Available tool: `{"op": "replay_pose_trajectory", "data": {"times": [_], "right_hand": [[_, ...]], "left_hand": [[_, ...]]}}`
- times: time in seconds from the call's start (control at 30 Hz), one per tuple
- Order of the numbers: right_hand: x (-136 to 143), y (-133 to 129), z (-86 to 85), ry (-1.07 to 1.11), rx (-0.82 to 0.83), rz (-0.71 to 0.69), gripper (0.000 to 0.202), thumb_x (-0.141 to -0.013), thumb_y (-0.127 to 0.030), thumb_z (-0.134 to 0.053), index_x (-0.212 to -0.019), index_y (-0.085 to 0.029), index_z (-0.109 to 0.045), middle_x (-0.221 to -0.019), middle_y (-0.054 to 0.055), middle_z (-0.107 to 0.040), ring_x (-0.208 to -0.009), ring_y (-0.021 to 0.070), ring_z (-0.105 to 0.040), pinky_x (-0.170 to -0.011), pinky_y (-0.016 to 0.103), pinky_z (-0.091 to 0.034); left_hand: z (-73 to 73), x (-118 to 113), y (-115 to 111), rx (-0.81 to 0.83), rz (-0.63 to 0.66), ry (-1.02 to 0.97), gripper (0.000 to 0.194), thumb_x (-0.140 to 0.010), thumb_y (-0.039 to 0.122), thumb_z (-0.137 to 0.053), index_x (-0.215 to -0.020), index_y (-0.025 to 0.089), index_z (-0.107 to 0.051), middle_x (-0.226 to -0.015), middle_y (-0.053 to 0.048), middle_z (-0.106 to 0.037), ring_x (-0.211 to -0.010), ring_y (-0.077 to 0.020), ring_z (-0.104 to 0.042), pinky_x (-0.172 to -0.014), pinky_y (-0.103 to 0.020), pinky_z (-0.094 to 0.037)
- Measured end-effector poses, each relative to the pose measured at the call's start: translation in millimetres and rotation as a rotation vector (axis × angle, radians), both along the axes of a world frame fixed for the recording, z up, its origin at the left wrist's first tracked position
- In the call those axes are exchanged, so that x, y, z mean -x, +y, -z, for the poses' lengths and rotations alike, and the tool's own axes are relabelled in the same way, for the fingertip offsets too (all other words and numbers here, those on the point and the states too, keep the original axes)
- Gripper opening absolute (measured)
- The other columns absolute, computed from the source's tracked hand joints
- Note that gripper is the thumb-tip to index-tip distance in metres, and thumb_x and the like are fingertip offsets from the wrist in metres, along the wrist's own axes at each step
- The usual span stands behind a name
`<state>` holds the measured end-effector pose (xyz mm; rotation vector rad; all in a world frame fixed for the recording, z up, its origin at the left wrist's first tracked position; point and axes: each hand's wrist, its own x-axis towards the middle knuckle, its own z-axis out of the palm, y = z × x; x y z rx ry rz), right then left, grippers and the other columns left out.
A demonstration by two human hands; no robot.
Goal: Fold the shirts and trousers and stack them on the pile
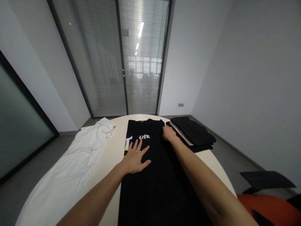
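A black T-shirt point(155, 185) lies lengthwise on the table, its collar end at the far side. White lettering and a white and yellow print show on its chest, with both long sides looking folded in. My left hand point(135, 158) rests flat on the shirt over the print, fingers spread. At the shirt's upper right edge, my right hand point(169, 133) is closed with its fingers curled on the black fabric; the fingertips are hidden. Just beyond that hand sits a stack of folded dark clothes point(191, 130) with a white layer showing in it.
White clothing point(77, 163) is spread along the left side of the pale round table point(120, 123) and hangs toward its edge. An orange and black chair point(265, 208) stands at the lower right. Glass panels with blinds point(105, 78) and walls lie behind.
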<state>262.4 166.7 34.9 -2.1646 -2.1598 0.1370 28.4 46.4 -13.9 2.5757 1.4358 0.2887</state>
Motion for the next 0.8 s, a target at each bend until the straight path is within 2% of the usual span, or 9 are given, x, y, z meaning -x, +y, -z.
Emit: {"op": "replay_pose_trajectory", "data": {"times": [0.1, 0.23, 0.33, 0.43, 0.53, 0.6, 0.7, 0.8], "right_hand": [[16.0, -0.8, -12.7, -0.001, -0.015, -0.035, 0.043, -0.085, -0.003, -0.051, -0.125, -0.009, -0.065, -0.132, 0.022, -0.059, -0.124, 0.0335, -0.055, -0.095, 0.041, -0.051], [42.1, 1.6, -23.4, 0.017, -0.011, -0.153, 0.045, -0.084, -0.005, -0.055, -0.129, -0.010, -0.063, -0.130, 0.020, -0.063, -0.123, 0.0299, -0.057, -0.100, 0.036, -0.047], [59.8, -0.3, -20.7, 0.035, 0.027, -0.258, 0.051, -0.083, -0.009, -0.060, -0.134, -0.011, -0.060, -0.132, 0.016, -0.063, -0.124, 0.0264, -0.058, -0.104, 0.030, -0.044], [67.2, -9.0, -13.3, 0.038, 0.074, -0.326, 0.064, -0.078, -0.017, -0.071, -0.140, -0.016, -0.055, -0.140, 0.012, -0.058, -0.130, 0.0247, -0.053, -0.106, 0.026, -0.041], [62.8, -22.7, -9.8, 0.015, 0.090, -0.292, 0.077, -0.074, -0.029, -0.077, -0.144, -0.017, -0.048, -0.148, 0.015, -0.048, -0.135, 0.0288, -0.048, -0.106, 0.032, -0.042], [56.4, -32.6, -11.8, -0.007, 0.093, -0.224, 0.078, -0.076, -0.039, -0.075, -0.144, -0.013, -0.047, -0.146, 0.020, -0.049, -0.131, 0.0335, -0.050, -0.102, 0.038, -0.045], [47.3, -45.7, -17.8, -0.034, 0.150, -0.163, 0.064, -0.076, -0.048, -0.072, -0.128, -0.012, -0.060, -0.126, 0.022, -0.063, -0.114, 0.0355, -0.063, -0.089, 0.041, -0.051], [42.9, -54.9, -20.1, -0.039, 0.193, -0.188, 0.040, -0.078, -0.045, -0.069, -0.105, -0.015, -0.071, -0.113, 0.018, -0.071, -0.102, 0.0327, -0.068, -0.081, 0.037, -0.052]], "left_hand": [[-0.3, -0.5, -0.4, 0.007, -0.003, 0.000, 0.076, -0.091, 0.068, -0.043, -0.156, 0.029, -0.031, -0.166, -0.012, -0.010, -0.151, -0.0406, -0.002, -0.119, -0.063, -0.006], [1.5, -0.4, 0.1, 0.002, -0.001, -0.015, 0.075, -0.091, 0.068, -0.043, -0.155, 0.029, -0.032, -0.166, -0.010, -0.010, -0.151, -0.0398, -0.001, -0.119, -0.063, -0.006], [1.7, -0.1, 0.5, 0.001, -0.002, -0.006, 0.076, -0.091, 0.069, -0.042, -0.155, 0.029, -0.033, -0.166, -0.012, -0.012, -0.151, -0.0397, -0.002, -0.119, -0.063, -0.006], [1.0, -0.1, 0.3, -0.004, -0.003, 0.010, 0.076, -0.091, 0.070, -0.040, -0.155, 0.028, -0.034, -0.166, -0.013, -0.013, -0.151, -0.0403, -0.003, -0.119, -0.063, -0.007], [0.9, -0.5, -0.5, -0.017, -0.008, 0.021, 0.076, -0.091, 0.069, -0.042, -0.155, 0.028, -0.034, -0.166, -0.013, -0.014, -0.151, -0.0405, -0.004, -0.118, -0.063, -0.007], [1.5, -0.8, -1.1, -0.028, -0.012, 0.030, 0.076, -0.092, 0.068, -0.042, -0.155, 0.028, -0.033, -0.165, -0.013, -0.015, -0.151, -0.0401, -0.004, -0.119, -0.063, -0.007], [1.9, -0.9, -1.5, -0.040, -0.013, 0.039, 0.076, -0.091, 0.069, -0.041, -0.155, 0.028, -0.032, -0.165, -0.013, -0.016, -0.151, -0.0397, -0.007, -0.119, -0.063, -0.008], [1.8, -0.6, -0.5, -0.040, -0.013, 0.045, 0.075, -0.092, 0.069, -0.040, -0.155, 0.029, -0.033, -0.165, -0.013, -0.018, -0.151, -0.0396, -0.007, -0.118, -0.062, -0.010]]}}
